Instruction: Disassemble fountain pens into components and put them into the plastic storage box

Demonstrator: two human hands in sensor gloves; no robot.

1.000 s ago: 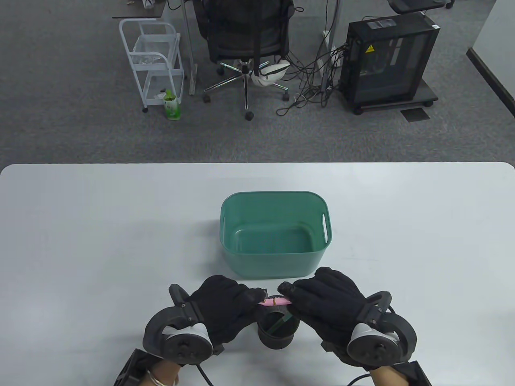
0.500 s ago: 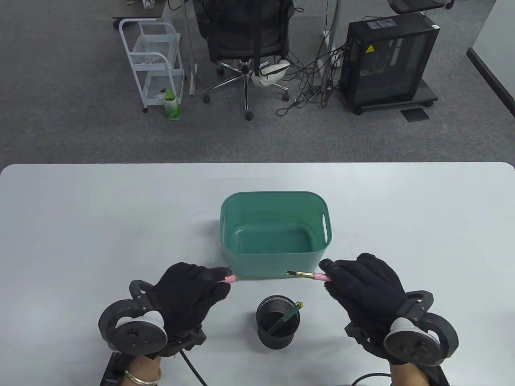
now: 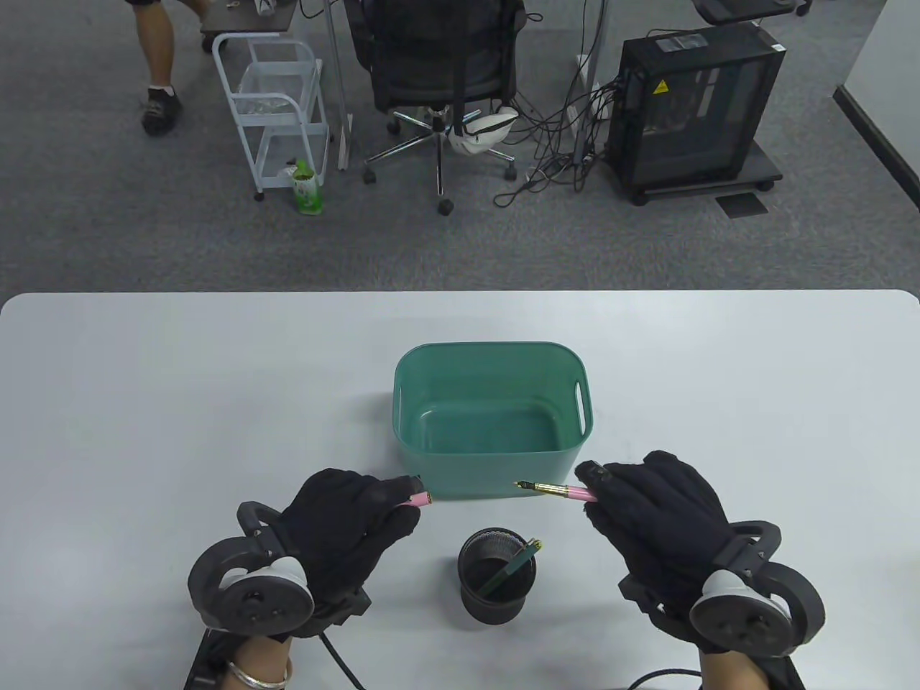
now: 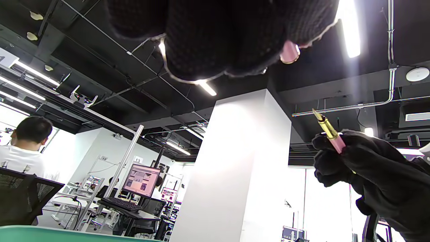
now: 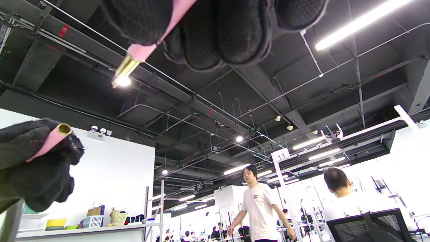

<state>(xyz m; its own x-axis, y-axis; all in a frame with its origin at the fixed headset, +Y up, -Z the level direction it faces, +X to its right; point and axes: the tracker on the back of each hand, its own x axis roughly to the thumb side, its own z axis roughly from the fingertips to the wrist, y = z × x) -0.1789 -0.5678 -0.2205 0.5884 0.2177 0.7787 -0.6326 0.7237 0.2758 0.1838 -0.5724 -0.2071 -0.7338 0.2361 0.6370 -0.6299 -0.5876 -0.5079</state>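
Pink cap (image 3: 415, 499) gripped in my left hand (image 3: 345, 521), nib section (image 3: 557, 491) in my right hand (image 3: 658, 514), apart, ready for the box (image 3: 491, 471).

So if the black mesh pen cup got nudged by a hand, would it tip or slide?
The pen cup looks like light wire mesh, so it would probably slide easily on the smooth white table. It stands upright and looks about as wide as tall, so tipping seems unlikely. The green pen leaning against its rim might rattle or shift.

Open-plan office lab: swivel chair (image 3: 438, 79), computer tower (image 3: 693, 108), monitor (image 4: 141, 180), exposed ceiling.
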